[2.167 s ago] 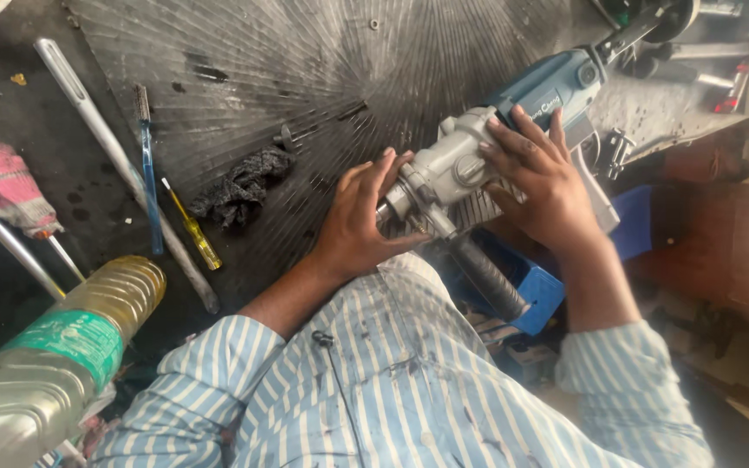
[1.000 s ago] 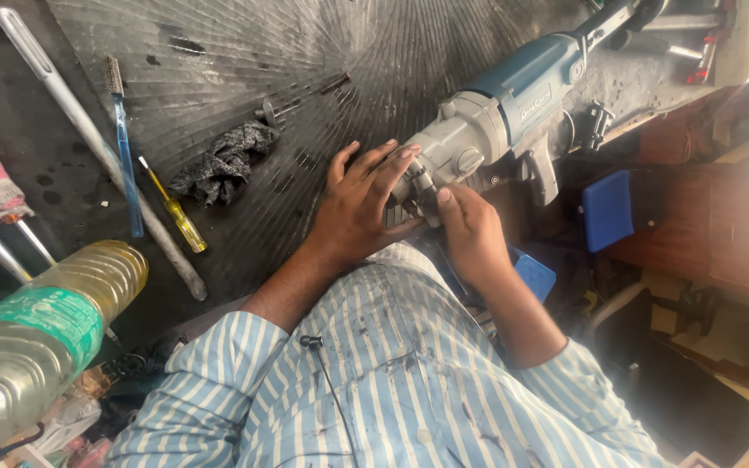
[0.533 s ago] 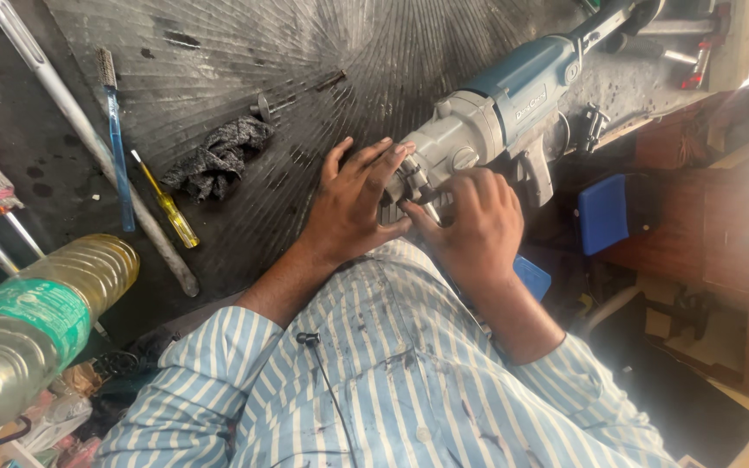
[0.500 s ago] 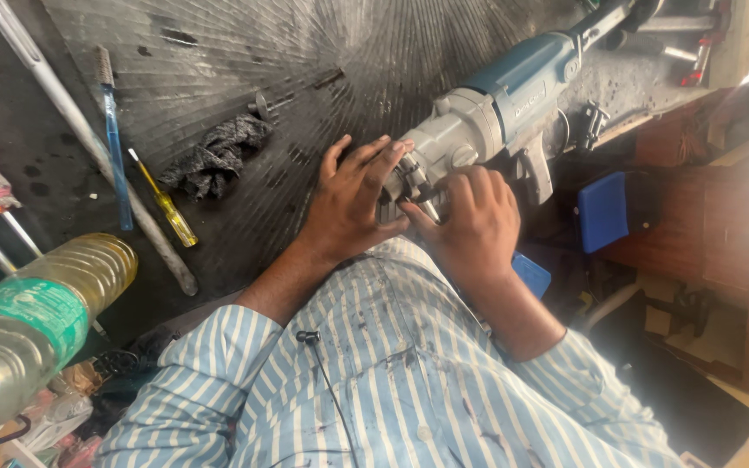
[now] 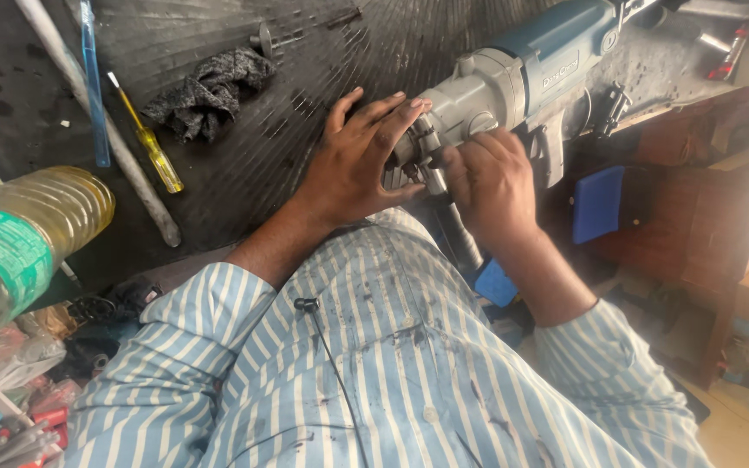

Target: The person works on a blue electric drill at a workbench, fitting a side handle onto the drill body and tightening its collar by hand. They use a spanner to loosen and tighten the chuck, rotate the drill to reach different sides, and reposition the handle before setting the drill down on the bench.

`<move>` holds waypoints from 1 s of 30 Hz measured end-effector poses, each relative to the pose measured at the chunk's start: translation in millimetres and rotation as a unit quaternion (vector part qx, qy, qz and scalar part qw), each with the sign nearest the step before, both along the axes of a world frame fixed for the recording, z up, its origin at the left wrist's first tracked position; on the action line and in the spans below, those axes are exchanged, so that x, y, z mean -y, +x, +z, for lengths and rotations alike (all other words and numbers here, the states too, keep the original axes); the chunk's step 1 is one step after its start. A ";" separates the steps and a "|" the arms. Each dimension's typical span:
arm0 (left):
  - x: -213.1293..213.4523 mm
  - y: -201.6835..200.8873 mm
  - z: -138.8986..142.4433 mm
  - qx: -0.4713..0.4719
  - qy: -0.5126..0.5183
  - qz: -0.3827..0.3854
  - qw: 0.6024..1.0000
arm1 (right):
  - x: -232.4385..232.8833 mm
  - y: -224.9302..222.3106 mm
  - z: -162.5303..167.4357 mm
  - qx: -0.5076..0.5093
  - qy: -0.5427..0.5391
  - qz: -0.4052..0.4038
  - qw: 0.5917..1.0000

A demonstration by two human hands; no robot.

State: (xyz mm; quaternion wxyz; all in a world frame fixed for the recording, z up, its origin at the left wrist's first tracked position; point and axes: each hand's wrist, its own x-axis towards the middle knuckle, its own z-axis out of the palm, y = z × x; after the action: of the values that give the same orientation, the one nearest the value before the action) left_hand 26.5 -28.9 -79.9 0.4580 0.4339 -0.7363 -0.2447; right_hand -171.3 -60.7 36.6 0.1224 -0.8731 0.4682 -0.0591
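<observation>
Dark bench (image 5: 305, 113): bottle (image 5: 19, 247) holds yellowish liquid.

The right hand (image 5: 489, 178) has come off the drill (image 5: 513, 82) body to, seemingly, its chuck end.

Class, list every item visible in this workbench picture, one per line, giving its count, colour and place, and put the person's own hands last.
Power drill: one, blue and grey, upper right, on the bench.
Rag: one, dark grey, upper left of centre.
Screwdriver: one, yellow handle, left of the rag.
Blue tool: one, blue, upper left.
Metal rod: one, grey, slanting at left.
Plastic bottle: one, clear with green label, left edge.
Left hand: against the drill's front end.
Right hand: gripping the drill's front end.
</observation>
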 end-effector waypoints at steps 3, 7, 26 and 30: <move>0.8 0.1 -2.7 0.000 -0.005 -0.002 1.000 | -7.1 2.8 5.3 -0.021 -0.013 -0.067 0.997; 0.0 0.1 -3.9 -0.002 0.004 -0.003 1.000 | -25.0 12.0 12.3 0.063 -0.039 -0.144 0.987; 3.1 2.8 0.8 0.001 -0.002 0.000 1.000 | -0.9 12.4 4.0 0.116 0.274 -0.317 0.901; 4.8 4.4 0.9 0.005 0.002 -0.003 1.000 | -28.3 30.0 15.1 0.164 0.051 -0.233 0.957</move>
State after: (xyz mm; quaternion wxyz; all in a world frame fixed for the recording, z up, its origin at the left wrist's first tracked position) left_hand 30.8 -33.7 -79.0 0.4526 0.4334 -0.7397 -0.2453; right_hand -141.3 -32.4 51.7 0.2248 -0.7108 0.6342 -0.2048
